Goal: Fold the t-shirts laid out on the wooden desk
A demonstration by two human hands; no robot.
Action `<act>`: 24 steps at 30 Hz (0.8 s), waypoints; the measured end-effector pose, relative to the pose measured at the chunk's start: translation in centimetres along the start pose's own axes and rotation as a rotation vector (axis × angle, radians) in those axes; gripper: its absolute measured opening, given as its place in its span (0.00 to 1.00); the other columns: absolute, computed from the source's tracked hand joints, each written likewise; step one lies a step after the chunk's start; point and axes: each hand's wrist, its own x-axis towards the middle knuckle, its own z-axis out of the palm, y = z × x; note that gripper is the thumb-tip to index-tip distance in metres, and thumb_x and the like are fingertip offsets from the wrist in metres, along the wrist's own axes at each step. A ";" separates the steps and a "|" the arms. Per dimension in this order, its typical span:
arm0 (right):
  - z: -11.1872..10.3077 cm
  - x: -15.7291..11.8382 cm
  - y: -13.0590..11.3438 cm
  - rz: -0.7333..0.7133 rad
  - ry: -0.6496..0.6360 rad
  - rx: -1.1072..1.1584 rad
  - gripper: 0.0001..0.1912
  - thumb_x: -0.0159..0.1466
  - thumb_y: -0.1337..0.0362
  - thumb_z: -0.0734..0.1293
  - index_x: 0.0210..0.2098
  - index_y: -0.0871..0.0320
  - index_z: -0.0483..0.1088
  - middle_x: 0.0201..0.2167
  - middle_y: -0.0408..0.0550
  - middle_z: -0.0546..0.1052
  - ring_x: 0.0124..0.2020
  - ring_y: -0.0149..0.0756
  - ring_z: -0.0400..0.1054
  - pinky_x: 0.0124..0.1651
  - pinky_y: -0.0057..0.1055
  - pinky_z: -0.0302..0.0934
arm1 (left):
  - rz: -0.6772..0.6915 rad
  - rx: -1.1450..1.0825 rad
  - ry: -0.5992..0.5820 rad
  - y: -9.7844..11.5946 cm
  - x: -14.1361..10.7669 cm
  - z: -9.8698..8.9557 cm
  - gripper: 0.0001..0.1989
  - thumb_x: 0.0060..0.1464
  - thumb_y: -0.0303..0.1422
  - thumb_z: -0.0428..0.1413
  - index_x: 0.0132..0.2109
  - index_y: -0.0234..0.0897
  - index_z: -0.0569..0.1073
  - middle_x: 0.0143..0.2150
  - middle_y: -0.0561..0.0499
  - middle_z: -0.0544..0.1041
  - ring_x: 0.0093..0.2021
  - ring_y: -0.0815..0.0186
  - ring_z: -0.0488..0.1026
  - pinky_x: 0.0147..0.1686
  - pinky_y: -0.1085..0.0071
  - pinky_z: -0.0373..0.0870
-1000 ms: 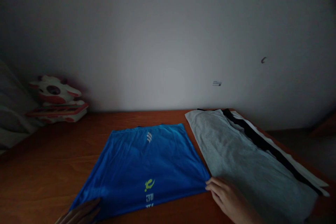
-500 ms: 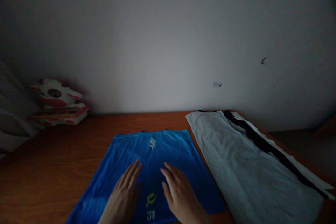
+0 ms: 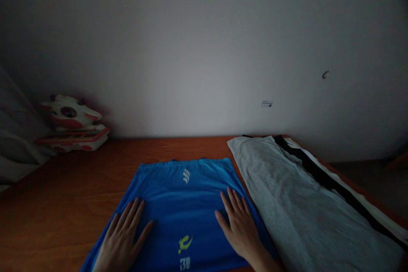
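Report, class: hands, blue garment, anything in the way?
Left hand, right hand flat on blue garment. Garment spread on table. Grey cloth alongside, not blocking.

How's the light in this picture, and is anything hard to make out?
Head view: dim overall, the wall brightest near its middle and darker toward the edges; head view: the toy at left sits in gloom; head view: left hand and right hand show clearly against the blue garment; head view: the label's print is unreadable.
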 end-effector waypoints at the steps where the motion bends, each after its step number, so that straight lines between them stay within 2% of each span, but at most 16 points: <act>1: 0.1 -0.1 0.7 0.017 0.013 -0.011 0.35 0.71 0.43 0.57 0.72 0.52 0.53 0.73 0.51 0.51 0.73 0.55 0.46 0.71 0.60 0.46 | 0.032 0.006 -0.006 -0.8 -0.7 0.1 0.21 0.62 0.36 0.49 0.59 0.55 0.75 0.70 0.48 0.66 0.73 0.46 0.53 0.64 0.40 0.62; 4: 0.3 0.0 1.2 0.057 0.025 -0.043 0.35 0.71 0.42 0.56 0.70 0.52 0.57 0.72 0.54 0.54 0.72 0.57 0.49 0.70 0.62 0.46 | 0.012 0.038 -0.065 -1.5 -1.0 0.2 0.22 0.60 0.31 0.48 0.55 0.55 0.78 0.69 0.47 0.68 0.72 0.41 0.54 0.63 0.33 0.57; 7: 0.3 1.4 -0.9 0.099 0.036 -0.059 0.34 0.71 0.43 0.55 0.67 0.57 0.64 0.70 0.61 0.58 0.71 0.62 0.51 0.68 0.68 0.44 | -0.125 0.037 -0.136 0.8 2.5 0.3 0.23 0.61 0.31 0.45 0.58 0.47 0.77 0.67 0.42 0.70 0.69 0.39 0.59 0.62 0.28 0.54; 8: 0.3 2.3 -2.1 0.083 0.034 -0.048 0.34 0.72 0.44 0.54 0.66 0.58 0.65 0.71 0.61 0.58 0.71 0.61 0.51 0.69 0.67 0.44 | -0.163 0.007 -0.141 2.0 4.3 0.3 0.23 0.63 0.34 0.45 0.60 0.42 0.75 0.67 0.39 0.70 0.69 0.40 0.60 0.63 0.32 0.56; 10: 0.3 4.3 -4.6 -0.030 0.006 0.001 0.31 0.74 0.47 0.51 0.67 0.58 0.63 0.72 0.58 0.54 0.73 0.54 0.48 0.71 0.59 0.43 | -0.208 -0.088 -0.137 4.4 8.2 0.6 0.29 0.65 0.43 0.45 0.66 0.32 0.67 0.71 0.35 0.63 0.71 0.46 0.59 0.66 0.45 0.60; 12: 0.5 6.5 -6.6 -0.147 -0.057 0.045 0.29 0.75 0.51 0.51 0.68 0.58 0.61 0.73 0.57 0.53 0.74 0.48 0.45 0.73 0.53 0.41 | -0.193 -0.185 -0.140 6.2 11.8 1.2 0.30 0.66 0.45 0.43 0.69 0.33 0.63 0.73 0.37 0.59 0.72 0.50 0.57 0.66 0.52 0.62; 14: 1.0 8.7 -7.4 -0.204 -0.120 0.065 0.28 0.74 0.53 0.53 0.69 0.58 0.60 0.73 0.56 0.54 0.74 0.47 0.45 0.73 0.51 0.41 | -0.177 -0.244 -0.167 6.7 14.3 2.1 0.30 0.67 0.45 0.43 0.70 0.37 0.60 0.74 0.40 0.57 0.72 0.50 0.55 0.67 0.51 0.60; 16: 1.5 10.6 -6.7 -0.204 -0.150 0.055 0.28 0.74 0.52 0.55 0.69 0.56 0.59 0.73 0.56 0.54 0.74 0.47 0.46 0.73 0.51 0.40 | -0.204 -0.250 -0.217 5.5 15.6 3.2 0.31 0.66 0.47 0.44 0.70 0.38 0.60 0.73 0.40 0.58 0.72 0.50 0.55 0.68 0.48 0.57; 19: 1.6 12.8 -3.9 -0.100 -0.136 -0.014 0.30 0.74 0.50 0.54 0.70 0.55 0.58 0.73 0.56 0.53 0.74 0.47 0.44 0.73 0.50 0.38 | -0.304 -0.206 -0.256 1.6 15.8 4.5 0.33 0.63 0.50 0.45 0.67 0.35 0.65 0.71 0.37 0.62 0.71 0.48 0.57 0.68 0.46 0.53; 22: 1.2 14.1 -0.5 0.046 -0.117 -0.108 0.31 0.74 0.50 0.53 0.71 0.57 0.56 0.73 0.58 0.52 0.74 0.48 0.43 0.72 0.51 0.36 | -0.386 -0.178 -0.219 -2.3 15.2 4.9 0.31 0.63 0.48 0.44 0.67 0.36 0.66 0.69 0.37 0.66 0.71 0.47 0.58 0.67 0.43 0.52; 24: 0.9 14.5 1.1 0.112 -0.107 -0.152 0.32 0.74 0.50 0.53 0.71 0.58 0.55 0.74 0.59 0.51 0.74 0.49 0.44 0.72 0.51 0.36 | -0.422 -0.173 -0.189 -3.9 14.8 4.9 0.31 0.63 0.47 0.43 0.66 0.37 0.66 0.67 0.38 0.69 0.70 0.48 0.59 0.67 0.43 0.52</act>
